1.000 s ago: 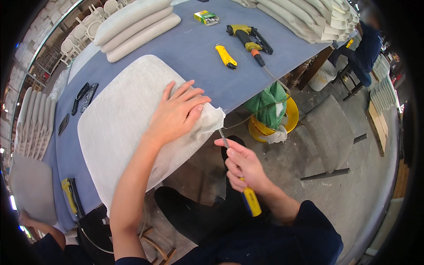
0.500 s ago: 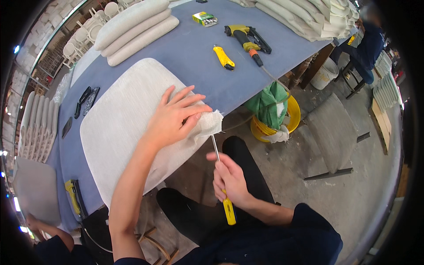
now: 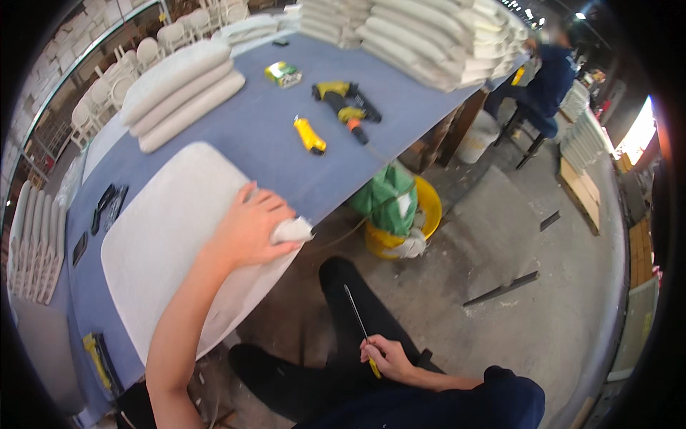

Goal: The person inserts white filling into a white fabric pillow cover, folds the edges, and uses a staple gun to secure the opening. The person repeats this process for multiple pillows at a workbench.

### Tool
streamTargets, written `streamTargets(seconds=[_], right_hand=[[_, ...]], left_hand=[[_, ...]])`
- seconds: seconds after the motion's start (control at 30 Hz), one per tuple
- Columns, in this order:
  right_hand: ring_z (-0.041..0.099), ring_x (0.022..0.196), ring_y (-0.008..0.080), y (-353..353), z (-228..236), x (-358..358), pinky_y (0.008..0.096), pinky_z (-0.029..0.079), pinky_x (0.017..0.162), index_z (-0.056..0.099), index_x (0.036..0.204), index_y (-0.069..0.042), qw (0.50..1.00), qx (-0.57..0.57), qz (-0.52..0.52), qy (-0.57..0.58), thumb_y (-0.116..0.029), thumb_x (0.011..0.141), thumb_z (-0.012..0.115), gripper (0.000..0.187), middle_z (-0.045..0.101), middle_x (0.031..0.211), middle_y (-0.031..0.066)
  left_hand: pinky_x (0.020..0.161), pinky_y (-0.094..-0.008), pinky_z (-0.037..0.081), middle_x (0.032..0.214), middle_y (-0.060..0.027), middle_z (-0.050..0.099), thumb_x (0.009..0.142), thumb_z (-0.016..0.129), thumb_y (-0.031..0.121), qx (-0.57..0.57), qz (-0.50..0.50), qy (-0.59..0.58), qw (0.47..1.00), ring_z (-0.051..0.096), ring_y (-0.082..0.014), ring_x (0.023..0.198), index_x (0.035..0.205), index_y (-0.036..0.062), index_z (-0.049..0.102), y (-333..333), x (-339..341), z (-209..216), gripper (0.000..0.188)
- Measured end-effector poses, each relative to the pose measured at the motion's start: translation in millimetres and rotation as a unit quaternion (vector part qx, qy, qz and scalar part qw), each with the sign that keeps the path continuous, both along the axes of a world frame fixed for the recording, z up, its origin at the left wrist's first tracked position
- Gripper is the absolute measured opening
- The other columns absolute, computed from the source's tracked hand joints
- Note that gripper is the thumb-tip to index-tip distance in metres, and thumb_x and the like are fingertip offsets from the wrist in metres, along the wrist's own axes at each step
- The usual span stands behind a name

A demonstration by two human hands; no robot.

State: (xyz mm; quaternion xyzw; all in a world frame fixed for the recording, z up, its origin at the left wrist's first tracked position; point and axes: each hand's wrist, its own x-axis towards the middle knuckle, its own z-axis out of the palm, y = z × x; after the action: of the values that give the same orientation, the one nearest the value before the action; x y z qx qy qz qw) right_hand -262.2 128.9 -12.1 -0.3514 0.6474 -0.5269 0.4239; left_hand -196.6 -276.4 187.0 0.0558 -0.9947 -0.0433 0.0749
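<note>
Probably handles as a light, softly padded seat pad (image 3: 179, 214) on a stiff core, hardly slippery or fragile; best taken by opposite rims, away from the loose flap (image 3: 293, 230). Lies flat on the blue tabletop (image 3: 250, 146), right side along the near edge. Of the hands: left hand (image 3: 254, 222) spread over that corner, right hand (image 3: 386, 357) closed round a screwdriver-like tool (image 3: 355, 311), clear of the pad. Shares the tabletop with a yellow cutter (image 3: 309, 134), a staple gun (image 3: 343, 104) and stacked pads (image 3: 187, 93). Gives way, past the edge, to concrete floor (image 3: 564, 322) and a yellow bucket (image 3: 431, 214).
</note>
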Motion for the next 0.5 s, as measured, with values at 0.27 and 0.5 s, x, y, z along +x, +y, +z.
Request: streamTargets(seconds=[0.27, 0.5], right_hand=[[0.074, 0.1, 0.0141, 27.7, -7.6, -23.3, 0.0293, 0.058, 0.09, 0.055, 0.118, -0.002, 0.996, 0.037, 0.025, -0.082, -0.014, 0.106, 0.068, 0.022, 0.071, 0.104, 0.0063], [0.073, 0.102, 0.0115, 43.7, -33.4, -11.7, 0.0292, 0.056, 0.091, 0.053, 0.133, -0.004, 0.999, 0.019, 0.026, -0.031, -0.016, 0.105, 0.072, 0.036, 0.072, 0.104, 0.0061]], left_hand=[[0.116, -0.0488, 0.036, 0.104, -0.005, 0.075, 0.081, 0.075, 0.038, -0.002, -0.003, -0.01, 1.0, 0.063, -0.0248, 0.113, 0.103, 0.0114, 0.079, 5.5, -11.2, 11.0, 0.035], [0.111, -0.0489, 0.04, 0.101, -0.006, 0.076, 0.076, 0.077, 0.036, -0.015, -0.005, 0.025, 1.0, 0.066, -0.0271, 0.11, 0.1, 0.0117, 0.079, -2.2, -4.5, -2.5, 0.034]])
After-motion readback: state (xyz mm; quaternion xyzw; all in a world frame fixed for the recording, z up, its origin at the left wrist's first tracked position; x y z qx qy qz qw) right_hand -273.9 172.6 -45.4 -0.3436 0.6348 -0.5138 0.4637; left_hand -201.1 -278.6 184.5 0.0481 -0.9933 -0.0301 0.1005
